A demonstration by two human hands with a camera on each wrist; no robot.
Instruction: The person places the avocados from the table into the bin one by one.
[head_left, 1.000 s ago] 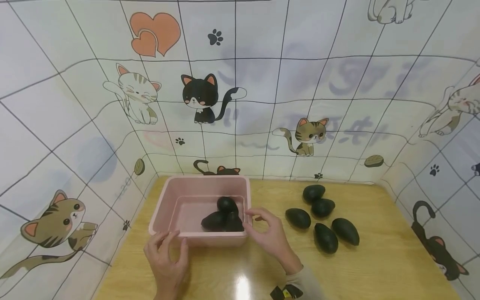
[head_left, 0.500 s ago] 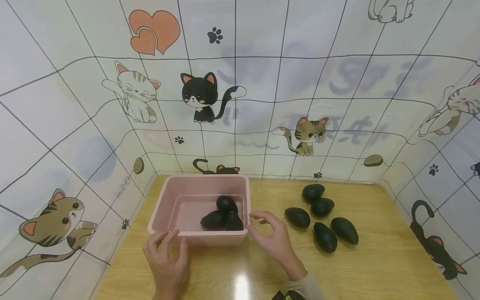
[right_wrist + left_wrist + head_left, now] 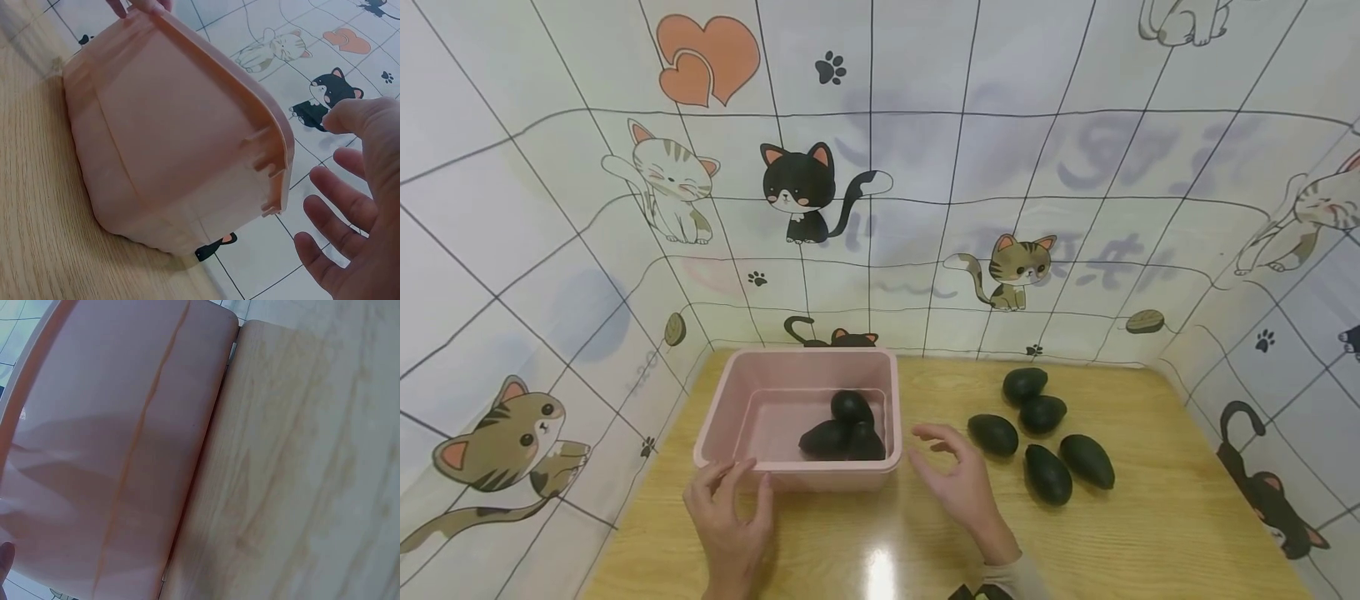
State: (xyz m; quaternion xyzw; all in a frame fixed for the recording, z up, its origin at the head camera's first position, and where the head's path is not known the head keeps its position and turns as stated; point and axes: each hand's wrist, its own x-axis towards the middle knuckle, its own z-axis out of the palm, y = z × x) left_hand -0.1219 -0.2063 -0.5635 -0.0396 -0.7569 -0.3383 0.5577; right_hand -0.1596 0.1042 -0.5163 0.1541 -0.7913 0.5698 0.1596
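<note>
A pink plastic bin [image 3: 808, 477] stands on the table with three dark green avocados [image 3: 852, 408] bunched at its right end. My left hand [image 3: 730, 512] holds the bin's front left rim, fingertips over the edge and thumb below it on the outside. In the right wrist view, the same left hand [image 3: 147, 5] shows at the far rim corner. Just off the bin's right side is my right hand [image 3: 958, 479], its fingers loosely curved around nothing. In the right wrist view the right hand [image 3: 369, 206] is spread apart from the bin's outer wall [image 3: 169, 125].
Several more avocados [image 3: 1049, 475] lie in a loose group on the wooden table [image 3: 1157, 533], right of the right hand. Behind the bin rises a white tiled-pattern sheet [image 3: 910, 167] printed with cats, which also covers both sides.
The right hand has moved off the bin's right rim, drawing back slightly to the right with fingers opening. The left hand, bin and avocados keep their places.
</note>
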